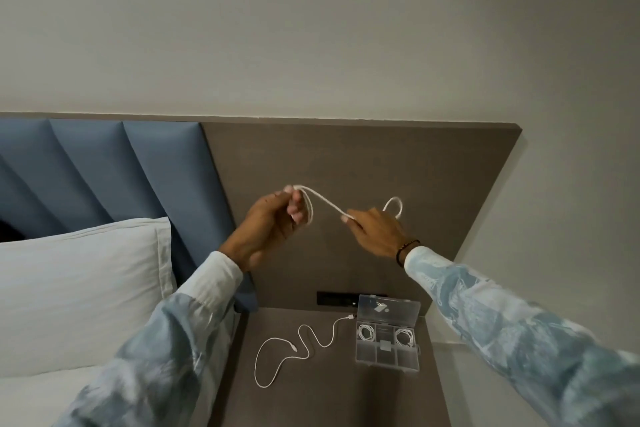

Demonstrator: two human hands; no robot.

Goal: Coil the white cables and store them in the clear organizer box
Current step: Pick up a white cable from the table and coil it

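I hold one white cable (325,202) up in front of the headboard. My left hand (273,225) is closed on a small coil of it, with loops around the fingers. My right hand (375,229) pinches the cable farther along, and a loop (394,204) sticks up behind that hand. Below, the clear organizer box (387,359) lies with its lid up on the nightstand (311,399). Two of its compartments hold coiled white cables (366,333). A second loose white cable (294,350) lies in curves on the nightstand, left of the box.
A grey headboard panel (433,166) stands behind my hands, with blue padded sections (121,166) to the left. A white pillow (79,288) lies on the bed at the left. A dark socket strip (336,298) is set in the panel just above the nightstand.
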